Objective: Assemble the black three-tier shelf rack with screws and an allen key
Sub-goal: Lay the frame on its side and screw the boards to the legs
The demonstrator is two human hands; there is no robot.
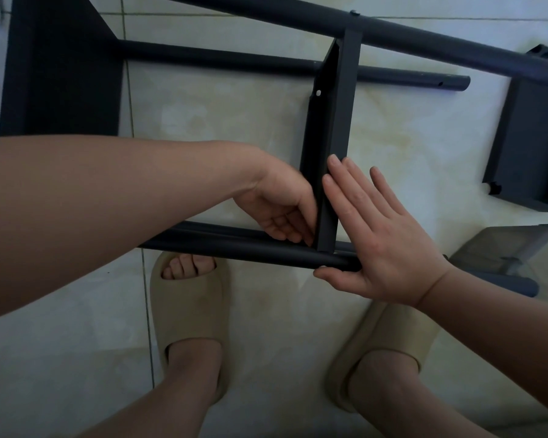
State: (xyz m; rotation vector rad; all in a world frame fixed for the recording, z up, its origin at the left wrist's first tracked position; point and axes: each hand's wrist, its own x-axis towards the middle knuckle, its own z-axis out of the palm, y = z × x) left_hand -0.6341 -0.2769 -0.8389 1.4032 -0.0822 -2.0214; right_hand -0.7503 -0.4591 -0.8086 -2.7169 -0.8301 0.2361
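Step in hand: seating middle shelf (328, 128), frame centre, against near pole (234, 249). Right hand (383, 241) pressing flat on shelf, fingers straight, thumb under pole. Left hand (276, 203) curling at inner corner; whether holding anything, cannot tell. Next move likely calling for hole alignment, screw, allen key.

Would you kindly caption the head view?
Left hand and right hand flank a shelf panel where it meets a tube.

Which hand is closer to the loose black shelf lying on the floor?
Right. The right hand lies flat against the standing shelf, on the side facing the loose shelf; the left hand is on the other side.
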